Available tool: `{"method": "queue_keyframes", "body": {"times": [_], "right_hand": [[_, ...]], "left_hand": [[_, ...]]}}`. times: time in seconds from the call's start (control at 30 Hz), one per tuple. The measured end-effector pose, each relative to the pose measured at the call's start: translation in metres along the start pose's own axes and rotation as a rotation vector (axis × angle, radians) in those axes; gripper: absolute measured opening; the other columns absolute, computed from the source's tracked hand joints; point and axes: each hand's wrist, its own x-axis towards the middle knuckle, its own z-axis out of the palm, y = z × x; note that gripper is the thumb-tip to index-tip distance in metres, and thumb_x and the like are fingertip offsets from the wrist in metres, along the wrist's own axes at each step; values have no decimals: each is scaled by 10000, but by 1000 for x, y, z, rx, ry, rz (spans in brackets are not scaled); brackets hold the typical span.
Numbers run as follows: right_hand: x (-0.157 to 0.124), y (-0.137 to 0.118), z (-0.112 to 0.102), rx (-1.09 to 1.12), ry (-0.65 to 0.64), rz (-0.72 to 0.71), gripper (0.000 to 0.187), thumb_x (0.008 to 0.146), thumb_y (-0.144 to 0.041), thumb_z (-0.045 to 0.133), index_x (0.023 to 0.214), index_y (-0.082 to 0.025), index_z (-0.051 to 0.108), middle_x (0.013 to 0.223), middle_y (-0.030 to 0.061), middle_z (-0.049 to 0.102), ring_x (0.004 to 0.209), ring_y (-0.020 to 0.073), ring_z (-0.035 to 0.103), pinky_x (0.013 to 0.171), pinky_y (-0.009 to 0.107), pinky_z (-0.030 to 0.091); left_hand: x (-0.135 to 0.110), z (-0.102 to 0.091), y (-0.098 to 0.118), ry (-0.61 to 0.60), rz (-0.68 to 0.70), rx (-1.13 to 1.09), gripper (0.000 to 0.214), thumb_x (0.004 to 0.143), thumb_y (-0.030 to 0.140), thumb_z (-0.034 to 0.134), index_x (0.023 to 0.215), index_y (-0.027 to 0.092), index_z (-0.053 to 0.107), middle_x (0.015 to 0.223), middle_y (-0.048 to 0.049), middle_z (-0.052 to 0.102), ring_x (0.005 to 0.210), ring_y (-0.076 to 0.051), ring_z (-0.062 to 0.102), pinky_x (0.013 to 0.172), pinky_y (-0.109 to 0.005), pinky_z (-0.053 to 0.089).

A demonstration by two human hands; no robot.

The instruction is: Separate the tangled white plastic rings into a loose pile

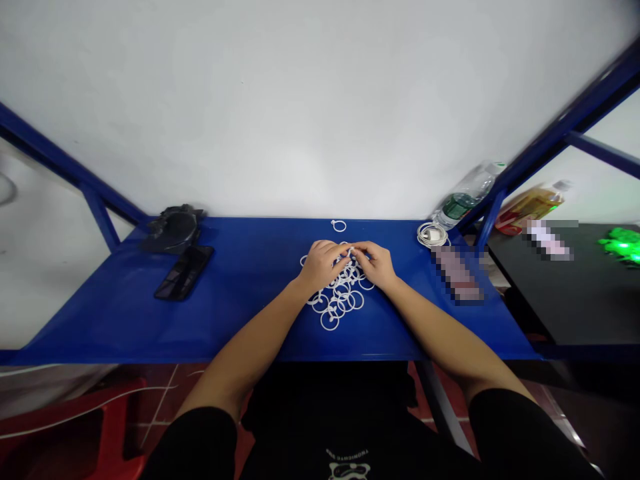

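My left hand (324,262) and my right hand (375,261) meet fingertip to fingertip over a pile of white rings (341,293). Each ring in the pile seems to have a small eyelet or tab on its rim. Between the pinched fingers of both hands is a white ring (351,251), mostly covered by the fingers. A single white ring (339,226) lies apart, beyond my hands near the wall. The fingers hide the upper part of the pile.
On the blue table (250,320), a black phone (184,272) and a dark plastic-wrapped item (175,227) lie left. At right are a coiled white cable with charger (433,235), a clear bottle (463,200) and a blurred-out flat item (457,275). A red stool (115,433) stands below left.
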Motion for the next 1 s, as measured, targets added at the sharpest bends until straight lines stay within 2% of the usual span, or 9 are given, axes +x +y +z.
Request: {"method": "queue_keyframes", "body": {"times": [0.17, 0.4, 0.53, 0.63, 0.77, 0.9, 1.0], "right_hand": [[-2, -5, -1, -18, -60, -62, 292, 1047, -444, 541, 1028, -252, 760, 965, 66, 796, 876, 203, 745, 820, 340, 591], [-4, -9, -5, 68, -70, -107, 282, 1048, -439, 552, 976, -240, 739, 914, 57, 778, 814, 184, 726, 769, 320, 573], [-1, -8, -2, 60, -85, -89, 275, 1054, -421, 544, 992, -237, 739, 903, 49, 769, 810, 178, 714, 768, 314, 564], [1, -7, 0, 15, -87, -78, 272, 1052, -425, 546, 1045, -244, 749, 935, 52, 774, 847, 187, 715, 800, 333, 564], [3, -9, -4, -42, -43, -47, 269, 1028, -443, 579, 1080, -252, 761, 962, 62, 778, 874, 211, 718, 819, 364, 569], [12, -7, -12, -34, 30, 0, 238, 1021, -396, 582, 1018, -248, 768, 944, 55, 775, 853, 208, 714, 810, 359, 566], [31, 0, -13, -64, -72, 26, 213, 1000, -370, 607, 1056, -240, 766, 964, 56, 773, 834, 204, 704, 789, 345, 562]], "left_hand": [[1, -1, 0, -8, -124, -55, 199, 1015, 386, 637, 1092, 257, 767, 1042, -43, 797, 1018, -217, 705, 997, -424, 468], [5, -7, 3, 13, -122, -197, 206, 979, 448, 686, 1001, 264, 777, 998, -30, 779, 970, -192, 695, 958, -387, 505], [5, -10, -1, 1, -122, -150, 217, 979, 456, 681, 1008, 268, 786, 1013, -38, 761, 1000, -198, 671, 979, -391, 489], [5, -14, -11, -34, -151, -44, 229, 982, 456, 671, 1021, 263, 788, 1055, -47, 762, 1053, -221, 661, 1034, -419, 453], [4, -16, -33, -11, -299, -13, 297, 1035, 432, 557, 1038, 232, 777, 1079, -58, 775, 1074, -229, 678, 1031, -404, 469], [1, -10, -57, 48, -473, -126, 421, 1061, 458, 448, 985, 200, 772, 1044, -77, 783, 1028, -232, 711, 964, -377, 530], [-1, -4, -66, 81, -579, -287, 477, 1063, 501, 414, 1008, 190, 772, 1056, -82, 795, 1032, -231, 733, 968, -371, 556]]}}
